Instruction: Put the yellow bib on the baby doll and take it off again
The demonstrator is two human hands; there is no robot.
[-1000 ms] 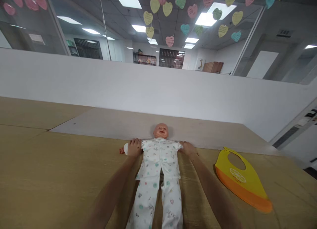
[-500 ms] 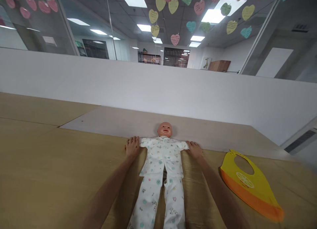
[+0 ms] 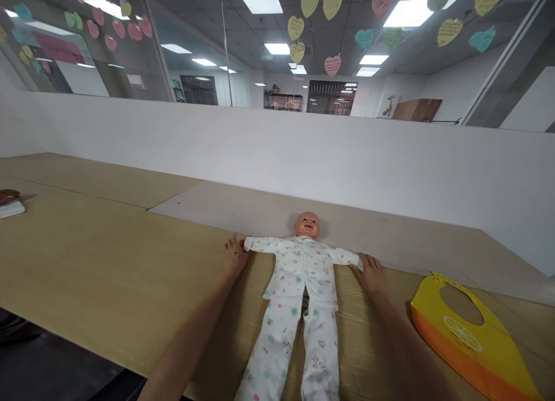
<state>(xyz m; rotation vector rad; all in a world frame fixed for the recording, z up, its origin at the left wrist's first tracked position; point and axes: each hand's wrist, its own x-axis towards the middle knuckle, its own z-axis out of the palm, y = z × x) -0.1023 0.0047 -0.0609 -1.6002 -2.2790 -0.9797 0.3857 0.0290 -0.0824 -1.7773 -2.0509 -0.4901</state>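
Head view (only cam). Baby doll lies face-up on the wooden table, head at 12 o'clock, legs toward 6, arms spread to 9 and 3; dressed in white printed pyjamas. Left hand lies flat at the end of the doll's sleeve on the 9 o'clock side, fingers extended, touching the cuff; grip closed on nothing. Right hand lies likewise at the cuff on the 3 o'clock side, palm down, fingers loosely spread, holding nothing. Yellow-and-orange silicone bib lies at 4 o'clock of the doll, apart from it, neck hole toward 12.

Technique (judgement): to smooth the sleeves well, keep both palms flat, press evenly w/ equal outward pull so the torso stays centred, and avoid bunching fabric at the shoulders.

Writing: paper hearts on the glass partition at 12 o'clock carry handwriting, too small to read. Bib shows a white citrus-slice emblem; no brand legible.
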